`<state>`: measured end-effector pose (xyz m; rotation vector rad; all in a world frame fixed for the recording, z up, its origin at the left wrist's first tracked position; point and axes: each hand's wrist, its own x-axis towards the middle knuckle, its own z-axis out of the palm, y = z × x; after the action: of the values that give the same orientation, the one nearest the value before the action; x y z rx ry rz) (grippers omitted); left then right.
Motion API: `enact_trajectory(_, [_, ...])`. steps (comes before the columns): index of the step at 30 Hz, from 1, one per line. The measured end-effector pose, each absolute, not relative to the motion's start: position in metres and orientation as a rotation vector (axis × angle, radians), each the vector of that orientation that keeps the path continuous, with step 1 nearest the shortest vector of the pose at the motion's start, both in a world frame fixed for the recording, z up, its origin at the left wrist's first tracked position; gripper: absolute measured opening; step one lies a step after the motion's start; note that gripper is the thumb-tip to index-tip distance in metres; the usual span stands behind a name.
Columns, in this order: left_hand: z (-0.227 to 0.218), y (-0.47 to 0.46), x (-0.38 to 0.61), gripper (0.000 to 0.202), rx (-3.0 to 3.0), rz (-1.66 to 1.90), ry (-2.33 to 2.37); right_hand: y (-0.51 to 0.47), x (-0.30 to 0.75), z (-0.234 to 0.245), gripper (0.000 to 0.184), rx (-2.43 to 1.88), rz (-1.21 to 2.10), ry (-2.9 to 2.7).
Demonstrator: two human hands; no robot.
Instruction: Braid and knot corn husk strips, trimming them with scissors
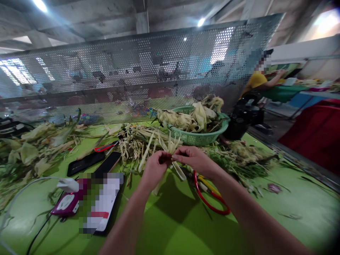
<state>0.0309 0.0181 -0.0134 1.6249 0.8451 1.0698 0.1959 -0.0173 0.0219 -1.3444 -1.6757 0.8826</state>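
As the left hand and right hand are meeting, husk strips are fanning out

From the head view, each grip is pinching with thumb and fingers, barely any gap showing, at the strips' gathered middle, presumably stopping them from spreading. They are being held above the tabletop, near the green basket, whose heaped husks are probably sitting within easy reach. Both forearms are angling inward from below.
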Motion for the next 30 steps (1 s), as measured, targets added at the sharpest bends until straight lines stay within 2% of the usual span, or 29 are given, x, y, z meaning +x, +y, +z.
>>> enact_trajectory(6, [-0.016,0.017,0.031,0.008,1.734,1.075,0.855,-0.021,0.191,0.026,0.024,-1.253,0.860,-1.734])
enact_trajectory(12, [-0.014,0.016,0.032,0.008,1.764,1.045,0.824,-0.013,0.193,0.017,0.020,-1.240,0.705,-1.627])
enact_trajectory(19, [-0.012,0.016,0.030,0.006,1.692,1.032,0.773,-0.013,0.193,0.011,0.024,-1.307,0.474,-1.857])
enact_trajectory(25, [-0.013,0.018,0.031,0.006,1.561,1.045,0.775,-0.013,0.191,0.013,0.013,-1.367,0.299,-1.930])
enact_trajectory(30, [-0.018,0.021,0.029,0.010,1.466,1.038,0.765,-0.013,0.189,0.014,0.010,-1.393,0.295,-1.932])
